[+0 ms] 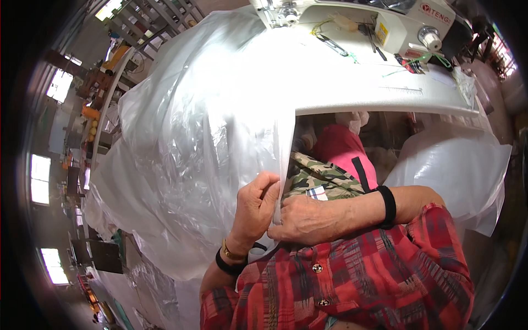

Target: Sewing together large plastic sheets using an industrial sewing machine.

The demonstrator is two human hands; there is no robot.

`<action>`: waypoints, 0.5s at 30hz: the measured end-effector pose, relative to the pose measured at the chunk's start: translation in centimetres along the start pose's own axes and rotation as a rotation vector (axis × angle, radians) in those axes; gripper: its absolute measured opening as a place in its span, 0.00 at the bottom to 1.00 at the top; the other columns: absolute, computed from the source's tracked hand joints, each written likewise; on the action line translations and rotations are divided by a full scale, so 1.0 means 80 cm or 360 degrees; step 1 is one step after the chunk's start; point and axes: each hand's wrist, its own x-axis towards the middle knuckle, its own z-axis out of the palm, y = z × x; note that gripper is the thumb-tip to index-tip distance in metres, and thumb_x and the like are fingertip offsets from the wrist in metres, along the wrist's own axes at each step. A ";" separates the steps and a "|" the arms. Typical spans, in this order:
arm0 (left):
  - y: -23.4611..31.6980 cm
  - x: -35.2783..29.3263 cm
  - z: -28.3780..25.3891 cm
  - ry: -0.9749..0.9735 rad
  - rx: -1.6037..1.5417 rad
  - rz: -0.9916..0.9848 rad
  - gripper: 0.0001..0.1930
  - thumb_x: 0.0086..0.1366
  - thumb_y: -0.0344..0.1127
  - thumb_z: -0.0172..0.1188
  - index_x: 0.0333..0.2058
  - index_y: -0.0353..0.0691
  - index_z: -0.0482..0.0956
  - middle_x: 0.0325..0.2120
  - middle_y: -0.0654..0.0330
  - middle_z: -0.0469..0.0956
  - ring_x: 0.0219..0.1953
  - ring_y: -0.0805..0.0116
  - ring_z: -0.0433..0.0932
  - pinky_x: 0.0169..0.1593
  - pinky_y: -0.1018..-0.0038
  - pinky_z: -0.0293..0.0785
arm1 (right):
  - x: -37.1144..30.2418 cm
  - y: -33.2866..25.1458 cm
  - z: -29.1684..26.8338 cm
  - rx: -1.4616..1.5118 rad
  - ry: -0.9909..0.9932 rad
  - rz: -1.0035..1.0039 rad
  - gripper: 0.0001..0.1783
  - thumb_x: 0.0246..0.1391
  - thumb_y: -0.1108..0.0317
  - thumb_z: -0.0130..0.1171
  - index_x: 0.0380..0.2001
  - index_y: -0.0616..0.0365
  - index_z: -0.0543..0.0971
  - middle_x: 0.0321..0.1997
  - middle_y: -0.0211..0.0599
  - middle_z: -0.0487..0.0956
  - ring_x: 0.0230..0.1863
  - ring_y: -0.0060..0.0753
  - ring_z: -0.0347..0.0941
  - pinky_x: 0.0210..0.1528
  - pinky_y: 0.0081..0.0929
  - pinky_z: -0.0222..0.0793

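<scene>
Shiny translucent plastic sheet (181, 148) drapes off the white sewing-machine table (357, 88) toward you, edge pinched btwn thumb & fingers of your L hand (256, 204), R hand (302, 219) just beside w/ fingers curled, grip unclear.

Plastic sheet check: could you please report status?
Left hand, right hand at edge of plastic sheet, grips unclear. Draped off table. Sewing machine clear of hands.

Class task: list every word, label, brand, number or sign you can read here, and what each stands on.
Red lettering beside a round red logo, on the white sewing machine: large, wording left out.
Yellow label on the machine: too small to read.
Ruler scale on the white sewing table: marks show, any numbers too small.
</scene>
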 end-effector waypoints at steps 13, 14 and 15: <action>0.010 -0.011 -0.045 0.0054 0.0253 -0.0072 0.05 0.62 0.29 0.60 0.29 0.32 0.75 0.17 0.63 0.69 0.18 0.76 0.66 0.23 0.77 0.60 | 0.010 0.030 -0.036 -0.0020 0.0133 -0.0097 0.15 0.48 0.66 0.60 0.40 0.59 0.79 0.23 0.34 0.77 0.27 0.37 0.76 0.31 0.34 0.70; 0.019 -0.011 -0.050 0.0183 0.0450 0.0021 0.07 0.60 0.30 0.61 0.29 0.32 0.75 0.15 0.55 0.70 0.16 0.66 0.68 0.23 0.71 0.61 | -0.003 0.054 -0.029 -0.0093 0.0352 0.0264 0.12 0.52 0.69 0.61 0.41 0.59 0.78 0.27 0.34 0.79 0.29 0.31 0.77 0.31 0.29 0.71; 0.033 -0.006 -0.054 0.0172 0.0543 0.0035 0.04 0.60 0.28 0.59 0.31 0.33 0.76 0.19 0.51 0.73 0.19 0.55 0.71 0.24 0.67 0.65 | -0.013 0.075 -0.018 0.0483 0.1074 0.0537 0.09 0.59 0.69 0.58 0.41 0.61 0.76 0.30 0.36 0.80 0.31 0.26 0.77 0.32 0.24 0.71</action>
